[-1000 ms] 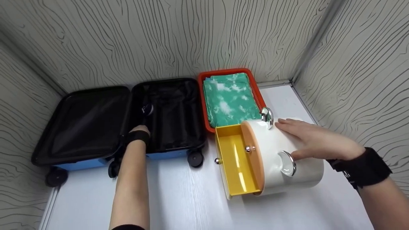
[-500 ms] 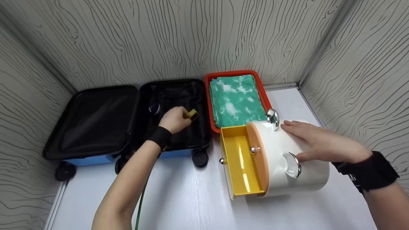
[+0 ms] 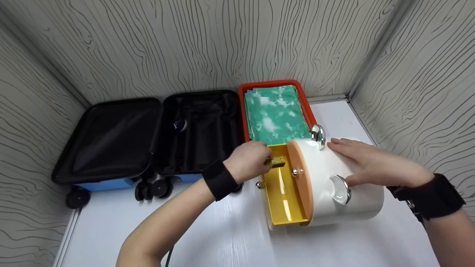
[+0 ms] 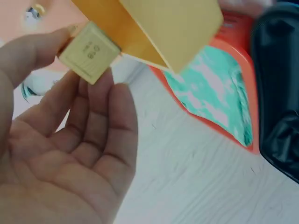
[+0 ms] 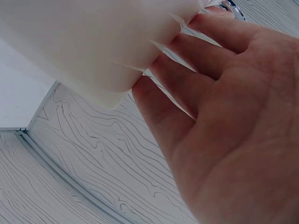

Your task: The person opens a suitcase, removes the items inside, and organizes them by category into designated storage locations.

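In the head view my left hand (image 3: 249, 158) is over the far end of a pulled-out yellow drawer (image 3: 277, 204). Between thumb and fingers it pinches a small gold square-ended case (image 3: 277, 161). Printed lettering shows on the square end of the case (image 4: 91, 52) in the left wrist view, close beside the drawer's wall (image 4: 180, 28). The drawer belongs to a rounded white storage box (image 3: 356, 207) with chrome-edged ear shapes and an orange front. My right hand (image 3: 378, 163) rests with spread, straight fingers on the box; its fingertips touch the white shell in the right wrist view.
A red basket (image 3: 243, 111) holding folded green-and-white cloth (image 3: 272, 115) stands behind the drawer. At left lies an opened suitcase (image 3: 111, 137) with black lining and blue shell, a dark round-ended item (image 3: 180, 125) inside it. Patterned walls (image 3: 200, 44) enclose the white table (image 3: 222, 230).
My left hand has come up out of the suitcase with the gold case and moved right to the drawer. The right hand stays on the storage box.
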Demonstrator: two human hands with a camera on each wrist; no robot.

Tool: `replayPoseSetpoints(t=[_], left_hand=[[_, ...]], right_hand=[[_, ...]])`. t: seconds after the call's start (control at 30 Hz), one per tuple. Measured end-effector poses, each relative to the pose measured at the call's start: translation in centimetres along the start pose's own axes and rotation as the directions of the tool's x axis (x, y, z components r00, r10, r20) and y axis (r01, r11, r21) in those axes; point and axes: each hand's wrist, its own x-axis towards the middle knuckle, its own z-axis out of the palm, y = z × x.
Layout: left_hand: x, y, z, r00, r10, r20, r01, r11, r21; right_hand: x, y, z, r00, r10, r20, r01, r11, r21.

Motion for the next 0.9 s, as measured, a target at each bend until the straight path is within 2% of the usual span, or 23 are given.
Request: replayPoseSetpoints(t=[0.13,0.23,0.43,0.6,0.73,0.9], left_hand=[[0.8,1.2,0.8,0.997,0.02,0.076,-0.022,0.999,0.035],[1.4,1.8,1.6,0.994,0.039,0.105,-0.048,0.996,0.079],[1.9,2.5,3.6,0.995,0.022,0.099,-0.039,0.984,0.174],[2.1,2.8,5.4,0.992,-0.013,0.125,-0.013,0.979,0.203],[2.3,3.0,6.3,0.99,-0.047,0.132,0.014,0.971,0.241],[2.5,3.5,7.0,0.988,-0.053,0.142,0.004,0.947,0.322]], right_hand=[[0.0,0.0,-0.1,1.0,-0.006,-0.002,0.006,1.0,-0.013],[0.0,0.0,0.0,1.0,-0.004,-0.003,0.004,1.0,-0.016],[0.0,-0.2,0.0,1.0,0.008,-0.005,-0.008,1.0,-0.006],[0.0,-0.2,-0.1,1.0,0.01,-0.003,-0.01,1.0,0.003],[0.0,-0.2,-0.1,1.0,0.005,-0.005,-0.005,1.0,0.005],[0.0,-0.2,0.0,1.0,0.001,-0.004,-0.001,1.0,-0.003]])
